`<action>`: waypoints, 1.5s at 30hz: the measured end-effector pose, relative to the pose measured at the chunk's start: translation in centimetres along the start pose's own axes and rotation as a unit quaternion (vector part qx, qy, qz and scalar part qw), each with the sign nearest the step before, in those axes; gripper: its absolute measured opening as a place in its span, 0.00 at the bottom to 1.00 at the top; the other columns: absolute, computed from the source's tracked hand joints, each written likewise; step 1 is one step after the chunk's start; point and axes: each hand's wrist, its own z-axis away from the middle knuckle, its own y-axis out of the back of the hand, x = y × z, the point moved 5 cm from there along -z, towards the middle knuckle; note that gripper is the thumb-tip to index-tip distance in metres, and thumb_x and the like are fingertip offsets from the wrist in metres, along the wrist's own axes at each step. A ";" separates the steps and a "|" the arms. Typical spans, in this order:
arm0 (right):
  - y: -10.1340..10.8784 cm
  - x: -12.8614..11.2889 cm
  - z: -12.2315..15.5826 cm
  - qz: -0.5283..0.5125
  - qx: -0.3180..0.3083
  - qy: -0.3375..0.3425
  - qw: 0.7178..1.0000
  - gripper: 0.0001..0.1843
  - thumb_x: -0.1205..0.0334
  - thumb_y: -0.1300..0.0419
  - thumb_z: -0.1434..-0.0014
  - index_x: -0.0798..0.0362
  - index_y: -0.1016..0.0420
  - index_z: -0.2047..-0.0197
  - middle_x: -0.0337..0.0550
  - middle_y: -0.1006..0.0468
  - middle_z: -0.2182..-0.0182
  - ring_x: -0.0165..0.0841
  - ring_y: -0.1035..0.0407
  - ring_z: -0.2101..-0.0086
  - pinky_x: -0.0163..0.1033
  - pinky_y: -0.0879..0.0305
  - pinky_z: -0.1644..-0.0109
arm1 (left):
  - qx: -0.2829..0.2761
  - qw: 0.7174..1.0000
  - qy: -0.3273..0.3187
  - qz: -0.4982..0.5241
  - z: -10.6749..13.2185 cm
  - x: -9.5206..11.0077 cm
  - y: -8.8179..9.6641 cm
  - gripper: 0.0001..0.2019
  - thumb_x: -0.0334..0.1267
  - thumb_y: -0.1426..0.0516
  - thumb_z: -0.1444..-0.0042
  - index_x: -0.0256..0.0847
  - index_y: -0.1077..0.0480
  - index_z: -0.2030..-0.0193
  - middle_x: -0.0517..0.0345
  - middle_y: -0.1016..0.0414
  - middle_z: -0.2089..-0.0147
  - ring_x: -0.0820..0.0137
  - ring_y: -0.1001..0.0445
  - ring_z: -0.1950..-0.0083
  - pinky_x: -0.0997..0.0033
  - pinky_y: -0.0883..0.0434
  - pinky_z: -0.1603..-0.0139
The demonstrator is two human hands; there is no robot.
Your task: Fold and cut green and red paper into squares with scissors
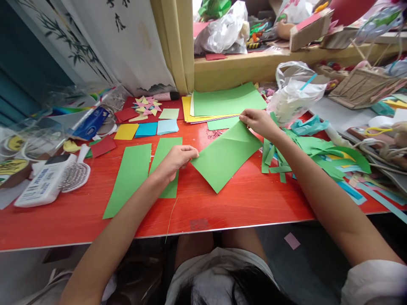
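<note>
A sheet of green paper (227,156) is held tilted over the red table, one corner pointing toward me. My left hand (179,159) pinches its left corner between thumb and fingers. At the sheet's far corner, my right hand (257,122) grips it the same way. A faint crease runs across the upper part of the sheet. To the left lie two green paper strips, a wide one (130,178) and a narrower one (170,186) partly hidden under my left hand. Behind the sheet rests a stack of large green, yellow and white paper (227,101).
Green paper scraps (321,152) pile up at the right, near a plastic bag with a cup (295,95). Small yellow (126,131) and blue (146,129) paper squares lie back left. A white bottle (46,182) and a hairbrush (76,173) lie at far left.
</note>
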 end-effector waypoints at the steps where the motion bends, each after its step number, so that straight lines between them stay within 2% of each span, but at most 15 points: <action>1: 0.1 0.3 -0.1 0.003 0.006 -0.002 1.000 0.10 0.57 0.48 0.43 0.52 0.35 0.72 0.39 0.34 0.79 0.32 0.40 0.75 0.37 0.46 0.70 | -0.001 1.000 -0.007 0.004 0.0 0.0 0.2 0.06 0.36 0.44 0.56 0.38 0.38 0.77 0.67 0.53 0.80 0.80 0.58 0.79 0.73 0.59 0.79; 9: -1.3 1.1 0.2 0.027 -0.051 -0.011 0.998 0.12 0.56 0.49 0.42 0.54 0.31 0.69 0.40 0.32 0.77 0.30 0.40 0.77 0.37 0.46 0.70 | 0.042 0.996 -0.042 0.060 -0.4 -0.3 1.4 0.11 0.35 0.47 0.56 0.40 0.48 0.81 0.67 0.61 0.81 0.79 0.62 0.79 0.72 0.62 0.79; 16: 0.0 2.0 0.0 0.008 -0.018 -0.030 0.999 0.10 0.57 0.47 0.43 0.53 0.34 0.72 0.39 0.34 0.78 0.31 0.40 0.75 0.38 0.46 0.69 | 0.117 0.972 -0.102 0.176 -0.1 1.1 3.1 0.06 0.32 0.47 0.59 0.38 0.44 0.79 0.64 0.47 0.75 0.83 0.59 0.81 0.73 0.61 0.80; 18: -0.3 0.9 0.1 -0.031 -0.052 -0.031 0.998 0.11 0.55 0.47 0.42 0.53 0.35 0.72 0.38 0.37 0.79 0.30 0.42 0.77 0.37 0.46 0.70 | 0.125 0.970 -0.119 0.170 0.0 1.3 3.1 0.06 0.32 0.47 0.58 0.38 0.43 0.79 0.65 0.47 0.75 0.83 0.58 0.81 0.73 0.60 0.80; 21: -1.9 -2.3 0.8 -0.076 -0.164 -0.027 0.983 0.15 0.51 0.47 0.41 0.52 0.36 0.73 0.36 0.40 0.79 0.28 0.45 0.78 0.36 0.49 0.73 | 0.103 0.982 -0.113 0.109 0.0 1.1 2.2 0.04 0.34 0.46 0.56 0.39 0.39 0.74 0.67 0.49 0.78 0.81 0.57 0.81 0.74 0.58 0.80; 23: -3.1 -4.8 1.7 -0.094 -0.231 -0.009 0.968 0.17 0.47 0.47 0.42 0.52 0.37 0.73 0.36 0.41 0.78 0.27 0.47 0.77 0.35 0.51 0.73 | 0.077 0.992 -0.085 0.050 -0.1 0.8 1.3 0.05 0.36 0.45 0.54 0.39 0.35 0.70 0.68 0.49 0.79 0.80 0.56 0.80 0.75 0.56 0.79; 27: -5.9 -8.9 3.3 -0.125 -0.303 0.053 0.943 0.19 0.45 0.49 0.40 0.52 0.35 0.71 0.37 0.40 0.76 0.29 0.45 0.74 0.36 0.50 0.71 | -0.014 0.998 -0.017 -0.062 -0.3 0.0 -0.7 0.10 0.41 0.42 0.53 0.38 0.31 0.66 0.67 0.45 0.79 0.79 0.52 0.79 0.74 0.53 0.78; 29: -7.4 -10.1 4.1 -0.136 -0.327 0.076 0.932 0.18 0.46 0.50 0.39 0.53 0.35 0.70 0.37 0.39 0.75 0.28 0.45 0.73 0.36 0.50 0.70 | -0.031 0.997 -0.006 -0.075 -0.3 -0.2 -1.1 0.10 0.42 0.41 0.54 0.38 0.31 0.67 0.67 0.43 0.78 0.80 0.51 0.79 0.74 0.54 0.77; 34: -9.2 -11.2 4.8 -0.182 -0.283 0.059 0.940 0.18 0.47 0.51 0.38 0.53 0.38 0.70 0.36 0.40 0.74 0.28 0.46 0.73 0.35 0.49 0.70 | 0.007 0.999 -0.005 -0.039 -0.5 -0.5 -0.4 0.10 0.41 0.42 0.54 0.37 0.32 0.69 0.67 0.43 0.77 0.80 0.52 0.78 0.74 0.55 0.77; 40: -8.8 -12.0 5.0 -0.197 -0.225 0.061 0.952 0.17 0.48 0.51 0.39 0.52 0.40 0.72 0.36 0.41 0.75 0.29 0.45 0.73 0.35 0.48 0.69 | 0.013 0.999 -0.018 -0.034 -0.5 -0.4 -0.2 0.09 0.40 0.43 0.54 0.36 0.31 0.69 0.66 0.44 0.78 0.80 0.52 0.78 0.74 0.55 0.78; 45: -8.8 -12.3 5.1 -0.146 -0.198 0.100 0.964 0.14 0.52 0.52 0.38 0.51 0.41 0.71 0.38 0.35 0.74 0.31 0.41 0.71 0.36 0.46 0.68 | 0.010 0.999 -0.011 -0.032 -0.5 -0.6 -0.5 0.07 0.39 0.43 0.56 0.37 0.34 0.73 0.68 0.48 0.80 0.80 0.54 0.80 0.73 0.57 0.78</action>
